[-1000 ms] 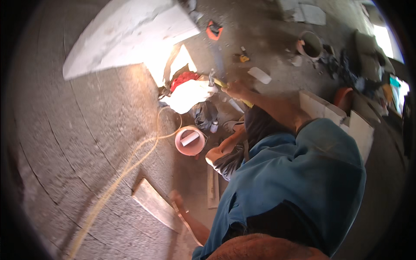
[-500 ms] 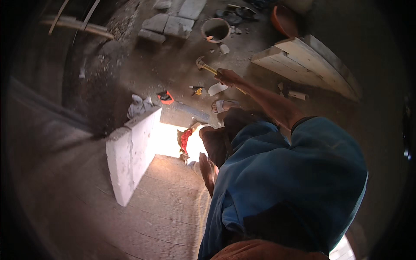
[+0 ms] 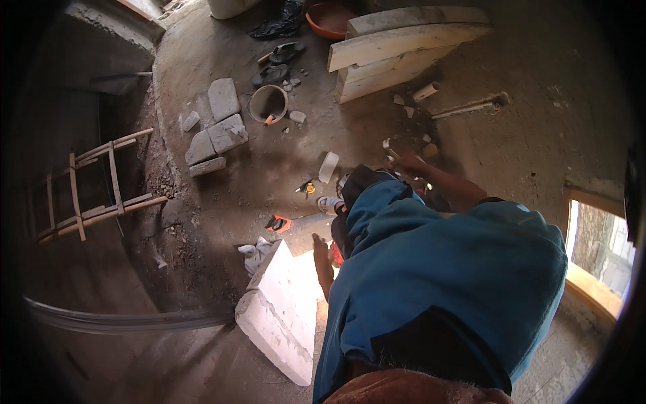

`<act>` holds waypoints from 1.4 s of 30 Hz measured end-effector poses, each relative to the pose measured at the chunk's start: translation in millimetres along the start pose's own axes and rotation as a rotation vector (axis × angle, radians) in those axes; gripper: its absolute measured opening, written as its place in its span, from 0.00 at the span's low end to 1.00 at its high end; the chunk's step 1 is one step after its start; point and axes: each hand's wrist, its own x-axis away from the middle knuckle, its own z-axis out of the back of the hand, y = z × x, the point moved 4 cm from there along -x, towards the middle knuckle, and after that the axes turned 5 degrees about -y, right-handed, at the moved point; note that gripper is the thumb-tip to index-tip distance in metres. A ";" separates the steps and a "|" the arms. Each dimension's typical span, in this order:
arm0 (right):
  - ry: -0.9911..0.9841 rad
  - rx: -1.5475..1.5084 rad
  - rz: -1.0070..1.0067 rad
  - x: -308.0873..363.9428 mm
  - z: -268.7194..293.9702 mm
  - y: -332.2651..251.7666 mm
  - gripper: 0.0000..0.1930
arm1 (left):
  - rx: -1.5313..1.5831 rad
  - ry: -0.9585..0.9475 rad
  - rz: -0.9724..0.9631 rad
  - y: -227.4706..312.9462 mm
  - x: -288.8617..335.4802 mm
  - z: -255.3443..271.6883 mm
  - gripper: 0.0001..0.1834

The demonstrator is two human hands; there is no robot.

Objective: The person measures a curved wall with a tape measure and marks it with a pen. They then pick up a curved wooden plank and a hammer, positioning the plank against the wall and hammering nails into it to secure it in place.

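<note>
My right hand [image 3: 409, 162] is closed round the handle of a claw hammer [image 3: 388, 149], its head pointing up and left beyond the fist. On the other side of my body, my left hand [image 3: 321, 250] is held with its fingers stretched out, nothing visible in it. Close beside it shows a red thing [image 3: 337, 254], partly hidden by my blue shirt. Two large white blocks [image 3: 282, 313] stand just left of that hand, next to brightly lit ground. A handsaw with an orange handle [image 3: 286, 224] lies past them, and a small yellow and black tool [image 3: 309, 188] is farther out.
A bucket [image 3: 280, 99] with an orange-handled tool stands ahead, beside several grey blocks [image 3: 227, 133]. Long white blocks [image 3: 404, 42] stack at the far right near a reddish basin [image 3: 328, 20]. A wooden ladder [image 3: 74, 188] lies left; a pale scrap [image 3: 328, 167] sits mid-floor.
The view has swung, so the floor things sit elsewhere in it. My right hand has drawn the hammer in closer to my body. My left hand stays near the red thing.
</note>
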 end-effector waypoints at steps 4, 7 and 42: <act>0.001 -0.277 -0.073 66.8 -51.4 16.7 0.20 | 0.085 0.033 -0.303 49.1 9.9 39.7 0.39; 0.146 -0.878 -0.469 113.6 -24.1 -30.0 0.25 | -0.031 0.076 -0.234 32.0 -37.3 75.5 0.40; 0.788 -2.073 -0.185 -19.5 282.2 -67.5 0.09 | -1.642 -0.455 -1.238 486.5 3.0 -569.4 0.45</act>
